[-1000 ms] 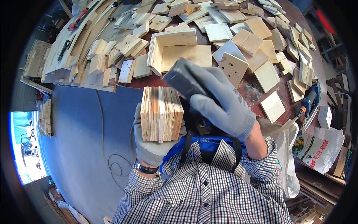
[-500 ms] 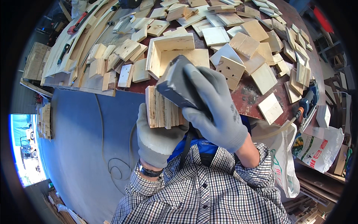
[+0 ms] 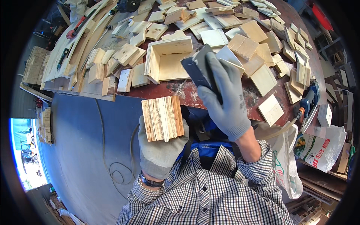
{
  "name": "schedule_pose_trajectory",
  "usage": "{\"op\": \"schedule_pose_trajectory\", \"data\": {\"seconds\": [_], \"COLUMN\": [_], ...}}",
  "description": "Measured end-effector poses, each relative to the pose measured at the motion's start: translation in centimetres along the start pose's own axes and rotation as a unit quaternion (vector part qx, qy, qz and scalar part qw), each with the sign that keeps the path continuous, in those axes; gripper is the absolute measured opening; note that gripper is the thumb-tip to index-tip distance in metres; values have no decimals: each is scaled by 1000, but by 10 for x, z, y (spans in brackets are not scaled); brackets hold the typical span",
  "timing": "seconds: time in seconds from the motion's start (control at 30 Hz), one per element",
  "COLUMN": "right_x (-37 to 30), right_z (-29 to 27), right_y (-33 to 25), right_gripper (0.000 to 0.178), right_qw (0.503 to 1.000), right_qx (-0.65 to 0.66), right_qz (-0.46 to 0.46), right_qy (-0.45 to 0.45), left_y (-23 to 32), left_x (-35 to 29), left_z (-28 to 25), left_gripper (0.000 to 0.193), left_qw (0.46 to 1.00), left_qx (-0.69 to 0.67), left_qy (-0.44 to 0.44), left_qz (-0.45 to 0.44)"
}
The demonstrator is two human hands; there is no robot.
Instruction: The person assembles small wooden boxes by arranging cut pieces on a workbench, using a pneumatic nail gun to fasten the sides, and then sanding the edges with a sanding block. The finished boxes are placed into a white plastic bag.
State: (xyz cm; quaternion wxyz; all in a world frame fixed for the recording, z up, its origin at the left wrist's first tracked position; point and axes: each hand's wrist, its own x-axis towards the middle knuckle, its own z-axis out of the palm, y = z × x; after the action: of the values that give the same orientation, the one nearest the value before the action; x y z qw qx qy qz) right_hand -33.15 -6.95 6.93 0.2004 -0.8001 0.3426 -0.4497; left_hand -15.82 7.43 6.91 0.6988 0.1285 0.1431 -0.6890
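Left hand (image 3: 159,155) clamped around wooden stack (image 3: 163,118), just in front of tabletop (image 3: 180,92). Right hand (image 3: 229,98) grips dark block (image 3: 195,71), clear of the stack. My judgement: squeeze pieces tight (lower ends look uneven), bring block down flat, pressure even.

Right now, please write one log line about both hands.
left hand: holds plywood stack | right hand: holds dark rectangular block, apart from stack | table: open wooden box, scattered wood pieces

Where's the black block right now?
In the head view, the black block is in the right hand, above and to the right of the wooden pieces held in the left hand.
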Motion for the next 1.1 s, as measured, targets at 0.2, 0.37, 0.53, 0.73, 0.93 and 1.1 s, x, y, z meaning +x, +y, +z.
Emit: {"op": "schedule_pose_trajectory", "data": {"seconds": [0.2, 0.37, 0.53, 0.73, 0.93, 1.1], "right_x": [-6, -21, -42, -34, -25, -3], "right_z": [-8, -11, -43, -38, -13, 4], "right_y": [-24, -39, -20, -25, -61, -31], "right_gripper": [75, 70, 70, 71, 63, 62], "right_qw": [998, 988, 976, 983, 986, 999], "right_qx": [12, -65, 113, 136, -26, -21], "right_qz": [-13, -60, -45, 118, -110, -30], "right_qy": [-63, -128, -180, -44, -124, -36], "left_y": [4, 10, 18, 14, 1, -6], "left_x": [6, 6, 14, 12, 10, 16], "left_z": [0, -6, -13, -10, -9, -6], "left_gripper": [56, 55, 55, 71, 75, 65], "left_qw": [995, 982, 980, 1000, 994, 985], "left_qx": [77, 183, 190, 20, 94, 168], "left_qy": [46, -3, 8, 17, -49, 48], "left_qz": [30, 51, 62, -8, -23, -9]}}
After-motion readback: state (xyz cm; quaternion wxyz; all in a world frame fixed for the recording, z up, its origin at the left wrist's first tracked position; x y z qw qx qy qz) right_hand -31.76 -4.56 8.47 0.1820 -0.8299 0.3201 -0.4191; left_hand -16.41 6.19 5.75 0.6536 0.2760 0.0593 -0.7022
